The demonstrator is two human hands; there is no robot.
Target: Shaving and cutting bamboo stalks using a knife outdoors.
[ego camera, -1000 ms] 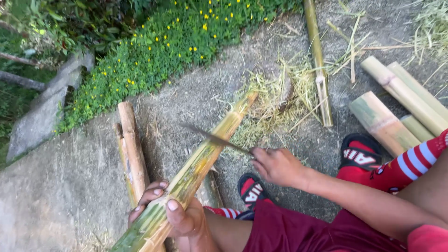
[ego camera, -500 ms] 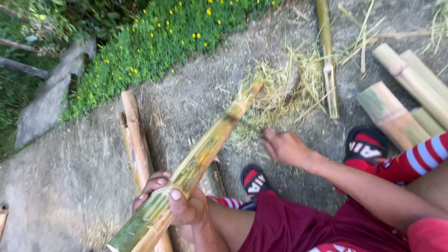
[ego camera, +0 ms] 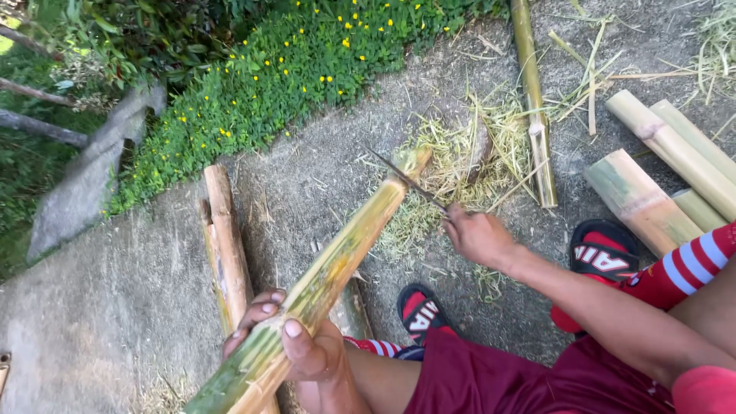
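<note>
From up here I look down on a rough grey concrete ground [ego camera: 115, 307], gritty and speckled. Along its upper edge runs a dense green bed of low plants with small yellow flowers [ego camera: 307, 69].

The biggest piece in hand is a long bamboo pole [ego camera: 330, 272], round, glossy green mottled with yellow and brown. It slants from the lower left up toward the middle, its far end resting by a heap of dry, stringy shavings [ego camera: 460, 153].

To the right lie several cut bamboo sections [ego camera: 659, 169], pale yellow-green cylinders with clean ends, side by side. A thinner bamboo stalk [ego camera: 533, 107] stretches from the top edge down past the shavings. On the left, a split, brownish bamboo piece [ego camera: 226, 245] lies flat on the concrete.

My legs show dark red shorts [ego camera: 491, 376], red socks with white and blue stripes, and black-and-red slide sandals [ego camera: 606, 249].

My left hand [ego camera: 295, 345] has its fingers clenched around the pole's near end, thumb on top. My right hand [ego camera: 479, 238] grips the handle of a knife [ego camera: 406, 180], fingers wrapped tight. The thin dark blade slants across the pole just below its far tip, touching the surface there.
</note>
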